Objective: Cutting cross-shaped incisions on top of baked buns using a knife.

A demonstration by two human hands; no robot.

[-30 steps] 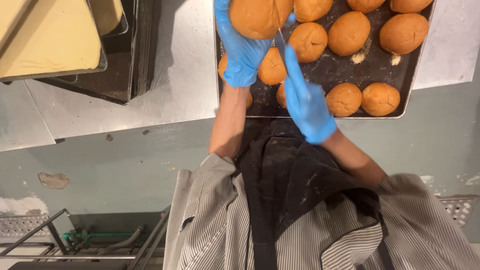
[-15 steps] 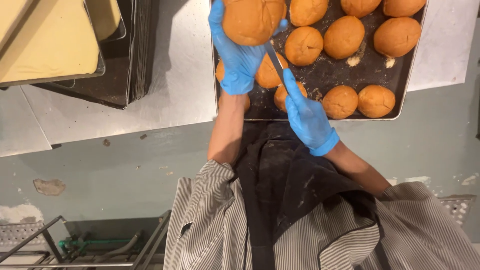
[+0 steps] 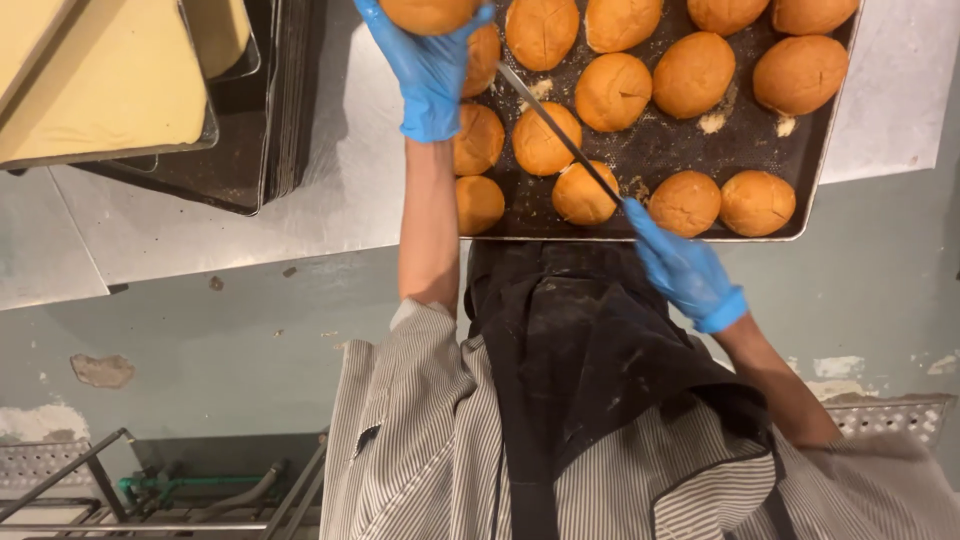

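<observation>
Steel desk (image 3: 340, 190) carries your dark baking tray (image 3: 660, 160) of buns. Above that tray, your left hand (image 3: 428, 70) cups one bun (image 3: 428, 12). Your right hand (image 3: 680, 262), at the tray's near edge, grips a knife (image 3: 560, 132).

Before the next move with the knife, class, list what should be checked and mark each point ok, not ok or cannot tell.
1. Left hand grips the raised bun firmly: ok.
2. Right hand holds the knife at its handle end: ok.
3. Knife tip clear of the left hand: cannot tell, as they lie close in this view.
4. Both hands in blue gloves: ok.
5. Baking tray fully on the steel table: not ok, its near right corner juts past the edge.
</observation>
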